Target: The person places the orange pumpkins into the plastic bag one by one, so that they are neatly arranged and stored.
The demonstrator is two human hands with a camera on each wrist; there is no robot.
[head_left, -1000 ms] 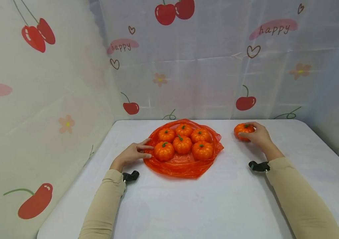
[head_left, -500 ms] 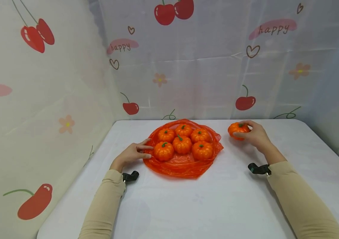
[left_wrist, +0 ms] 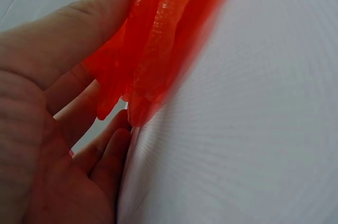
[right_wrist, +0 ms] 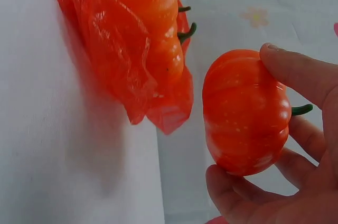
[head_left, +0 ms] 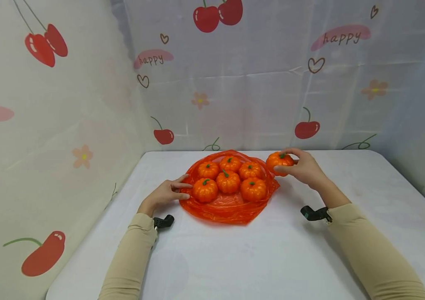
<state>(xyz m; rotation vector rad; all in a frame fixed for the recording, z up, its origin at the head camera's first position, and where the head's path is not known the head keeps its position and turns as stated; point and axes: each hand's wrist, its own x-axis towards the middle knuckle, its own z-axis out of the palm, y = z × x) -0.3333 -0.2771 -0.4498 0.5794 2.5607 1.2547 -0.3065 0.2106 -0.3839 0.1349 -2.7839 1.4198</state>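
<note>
Several small orange pumpkins (head_left: 228, 182) with green stems sit in a spread, thin red plastic bag (head_left: 231, 214) on the white table. At the bag's left edge, my left hand (head_left: 163, 196) holds the plastic between thumb and fingers; folds of the bag (left_wrist: 142, 39) hang there in the left wrist view. My right hand (head_left: 306, 168) grips one more pumpkin (right_wrist: 245, 113), thumb on one side and fingers on the other. That pumpkin is raised above the table beside the bag's upper right edge, and a gap separates it from the bagged ones in the right wrist view.
The white tabletop (head_left: 231, 262) spreads in front of the bag and to its right. A white curtain (head_left: 257, 104) printed with cherries and hearts stands behind the table and at both sides. A black device (head_left: 315, 213) is strapped near each wrist.
My right hand has carried its pumpkin leftwards across the back of the table, up to the bag's right edge. My left hand and the bag have stayed in place.
</note>
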